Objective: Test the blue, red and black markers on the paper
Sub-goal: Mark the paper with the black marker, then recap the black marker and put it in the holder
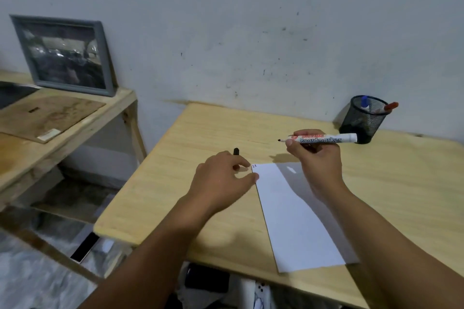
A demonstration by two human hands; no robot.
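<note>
My right hand (316, 155) holds an uncapped black board marker (324, 139) level above the paper's far end, tip pointing left. The white paper (298, 221) lies on the wooden table (200, 133), with short black strokes (255, 165) at its far left corner. My left hand (222, 178) rests at the paper's left edge, fingers curled. The black cap (236, 151) sticks up just behind its fingers; whether the hand grips it is unclear. A blue marker (364, 103) and a red marker (390, 106) stand in the black mesh cup (361, 120).
The mesh cup stands at the table's far right by the wall. A lower wooden shelf (62, 128) on the left carries a framed picture (65, 55) and a brown board (47, 118). The table's left edge drops to the floor.
</note>
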